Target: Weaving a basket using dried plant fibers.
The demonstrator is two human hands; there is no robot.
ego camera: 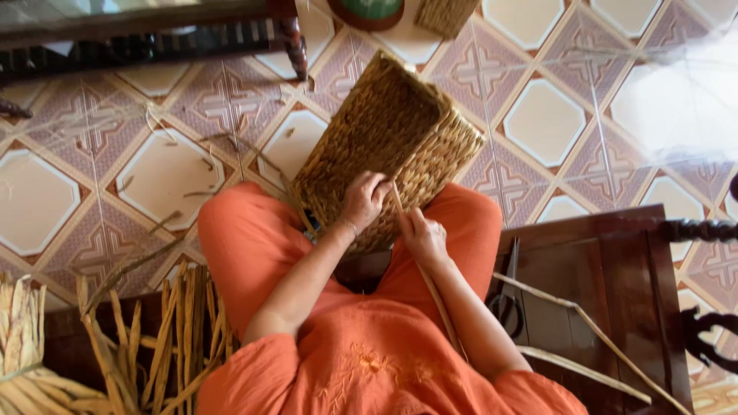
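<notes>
A rectangular woven straw basket point(384, 131) rests tilted across my knees, its bottom facing up. My left hand point(363, 198) presses against the near edge of the basket, fingers curled on the weave. My right hand point(423, 237) grips a long dry straw strand point(437, 300) that runs from the basket edge back along my right forearm. I am seated, in orange trousers and an orange top.
Bundles of dry straw point(154, 338) lie at my left on a dark wooden seat. A dark wooden bench point(607, 284) at my right carries scissors point(507, 303) and loose strands. Patterned floor tiles point(538, 123) lie ahead, with a table leg point(296, 46) and another basket point(446, 14) beyond.
</notes>
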